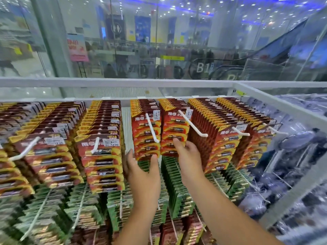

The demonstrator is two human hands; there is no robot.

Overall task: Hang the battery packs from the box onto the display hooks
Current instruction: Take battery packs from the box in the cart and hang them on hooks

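**Both hands on the red battery packs at the middle hooks**

Head view: A white display rack carries rows of red-and-yellow battery packs [146, 131] hung on white hooks [151, 128], with rows of green packs [175, 188] on the hooks below. The left hand [141, 175] reaches up to the bottom of the red stack on the middle hook; its thumb lies against the front of the lowest card and the fingers [130, 154] wrap the stack's left edge, so it grips the packs from below. The right hand [188, 156] is at the next stack to the right [174, 128], which hangs on a longer hook [192, 123]. Its thumb presses the front of the lower cards, and the other fingers go behind the stack, out of sight; it appears to pinch the packs. Both stacks sit well back on their hooks, leaving the hook tips bare. Further red stacks [228, 138] hang to the right and to the left [99, 156], each front card bearing a white price sticker [156, 115]. Clear-wrapped dark goods [292, 156] fill the adjoining rack on the right. Behind the rack, a glass wall [159, 41] shows a blurred shop floor.
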